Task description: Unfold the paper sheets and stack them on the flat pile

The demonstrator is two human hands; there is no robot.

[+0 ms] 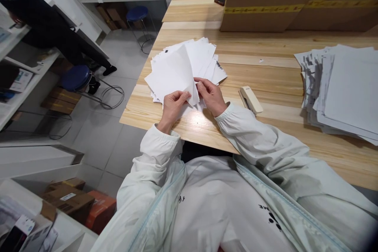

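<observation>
My left hand (174,106) pinches the near edge of a white sheet of paper (173,73) between thumb and fingers. Close beside it, my right hand (211,95) grips the same paper near its right corner. The held sheet bends upward along its right side. Beneath it, a loose, fanned pile of papers (203,57) lies on the wooden table, some with dark print at the edges. A cream stapler (251,99) rests on the table to the right of my right hand, apart from it.
A tall, uneven stack of papers (351,86) stands at the right of the wooden table (277,75). Cardboard boxes (260,15) with yellow tape sit at the back. To the left are blue stools (76,78) and a person in dark clothes (44,23) by shelving.
</observation>
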